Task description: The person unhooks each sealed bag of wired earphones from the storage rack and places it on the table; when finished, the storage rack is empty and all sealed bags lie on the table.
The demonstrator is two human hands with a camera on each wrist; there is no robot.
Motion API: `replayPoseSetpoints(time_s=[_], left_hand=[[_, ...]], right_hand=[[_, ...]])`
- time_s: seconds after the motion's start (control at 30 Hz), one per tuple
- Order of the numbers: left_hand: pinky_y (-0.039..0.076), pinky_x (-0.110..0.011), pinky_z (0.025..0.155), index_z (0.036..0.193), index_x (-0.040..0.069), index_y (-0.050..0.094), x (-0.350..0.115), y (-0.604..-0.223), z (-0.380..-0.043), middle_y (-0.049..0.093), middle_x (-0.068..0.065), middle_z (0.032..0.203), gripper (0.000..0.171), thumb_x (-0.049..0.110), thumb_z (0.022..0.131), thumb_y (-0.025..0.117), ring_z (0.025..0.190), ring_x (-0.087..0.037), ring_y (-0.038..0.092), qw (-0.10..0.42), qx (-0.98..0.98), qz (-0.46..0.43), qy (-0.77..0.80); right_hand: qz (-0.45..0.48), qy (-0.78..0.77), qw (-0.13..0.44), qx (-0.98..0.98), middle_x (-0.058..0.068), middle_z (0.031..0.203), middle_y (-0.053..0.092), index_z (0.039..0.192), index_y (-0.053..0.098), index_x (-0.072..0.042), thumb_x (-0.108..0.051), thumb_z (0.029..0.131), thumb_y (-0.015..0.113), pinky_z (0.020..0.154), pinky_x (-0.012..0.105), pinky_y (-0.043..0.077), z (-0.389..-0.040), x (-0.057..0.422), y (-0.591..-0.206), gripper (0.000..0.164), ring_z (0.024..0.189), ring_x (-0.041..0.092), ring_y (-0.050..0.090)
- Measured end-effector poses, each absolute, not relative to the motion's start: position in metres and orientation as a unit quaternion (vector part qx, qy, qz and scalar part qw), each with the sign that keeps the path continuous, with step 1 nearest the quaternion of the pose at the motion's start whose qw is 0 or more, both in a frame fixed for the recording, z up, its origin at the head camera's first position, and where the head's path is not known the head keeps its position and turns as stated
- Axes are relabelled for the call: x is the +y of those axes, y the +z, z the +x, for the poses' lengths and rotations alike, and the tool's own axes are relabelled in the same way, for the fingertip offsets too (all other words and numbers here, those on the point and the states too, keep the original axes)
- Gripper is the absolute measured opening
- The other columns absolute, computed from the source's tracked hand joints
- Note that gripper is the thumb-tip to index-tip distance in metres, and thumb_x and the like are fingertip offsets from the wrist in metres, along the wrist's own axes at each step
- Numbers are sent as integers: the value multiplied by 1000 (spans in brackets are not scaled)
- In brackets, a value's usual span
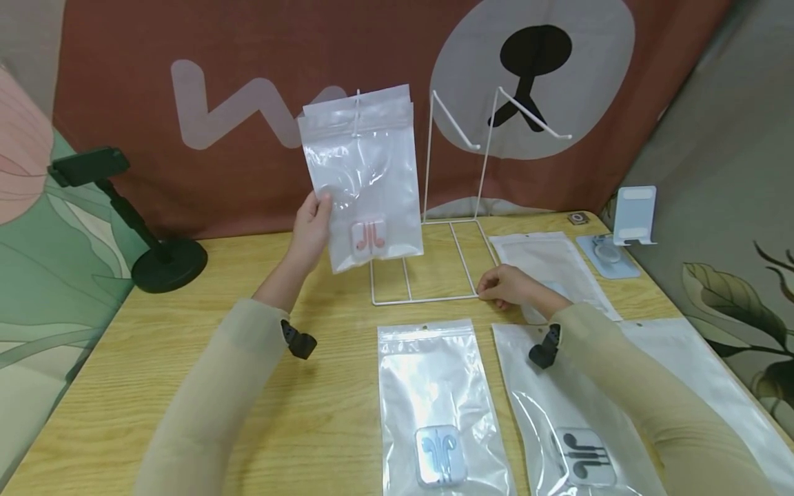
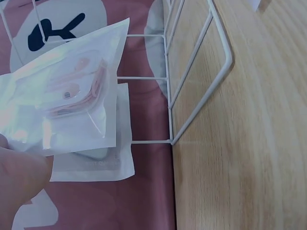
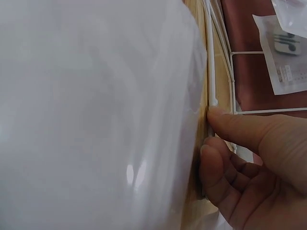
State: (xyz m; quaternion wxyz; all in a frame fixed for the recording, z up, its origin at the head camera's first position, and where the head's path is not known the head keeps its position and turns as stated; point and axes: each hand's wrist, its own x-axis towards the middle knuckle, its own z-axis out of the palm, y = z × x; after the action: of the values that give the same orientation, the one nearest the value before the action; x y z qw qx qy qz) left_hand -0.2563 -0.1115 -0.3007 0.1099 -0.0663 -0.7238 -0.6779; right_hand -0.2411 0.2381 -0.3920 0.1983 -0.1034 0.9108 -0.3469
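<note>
A clear zip bag with pink earphones (image 1: 375, 186) hangs from the left hook of a white wire display rack (image 1: 426, 300). My left hand (image 1: 311, 231) grips this bag by its left edge, thumb in front. Behind it hangs a second bag (image 3: 270, 62), with dark earphones in a case showing in the right wrist view. In the left wrist view the pink earphones (image 2: 76, 91) are tilted away from the bag behind. With thumb and fingertips, my right hand (image 1: 511, 286) pinches the front right corner of the rack's base, on the wooden table.
Bagged blue earphones (image 1: 440, 455) and bagged black earphones (image 1: 584, 456) lie in front. More bags (image 1: 533, 251) lie to the right. A blue phone stand (image 1: 634, 215) is at the back right, a black stand (image 1: 169, 265) at the left. Two rack hooks (image 1: 455, 124) hold nothing.
</note>
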Motion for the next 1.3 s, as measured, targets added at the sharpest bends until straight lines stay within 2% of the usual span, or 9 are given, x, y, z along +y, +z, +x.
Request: replayPoseSetpoints(time_s=[0.43,0.63,0.97,1.3], left_hand=[[44,-29,71,113,4,43,-120,-303,-226,49,-9,98,37,30,88,37,84,-16,48,103,-714,-95,-686],[45,-29,69,113,6,43,-122,-302,-213,48,-10,97,39,34,87,35,83,-18,48,93,-716,-114,-682],[44,-33,72,118,10,40,-125,-301,-196,47,-8,101,43,38,86,35,87,-18,47,79,-729,-100,-673],[45,-29,65,114,9,42,-126,-297,-184,47,-9,96,40,37,86,35,81,-18,48,79,-725,-109,-676]], right_hand=[[-96,-349,206,909,6,59,52,77,60,-5,-14,76,61,41,26,44,-239,238,-392,10,46,15,47],[-93,-352,203,909,6,60,52,77,60,-5,-14,75,61,41,26,44,-238,237,-392,10,46,15,47],[-97,-355,203,908,6,60,52,78,60,-5,-15,76,61,41,26,44,-240,238,-393,10,47,15,47],[-96,-351,207,908,5,61,53,78,60,-5,-15,76,60,40,25,43,-241,239,-392,10,47,15,46]])
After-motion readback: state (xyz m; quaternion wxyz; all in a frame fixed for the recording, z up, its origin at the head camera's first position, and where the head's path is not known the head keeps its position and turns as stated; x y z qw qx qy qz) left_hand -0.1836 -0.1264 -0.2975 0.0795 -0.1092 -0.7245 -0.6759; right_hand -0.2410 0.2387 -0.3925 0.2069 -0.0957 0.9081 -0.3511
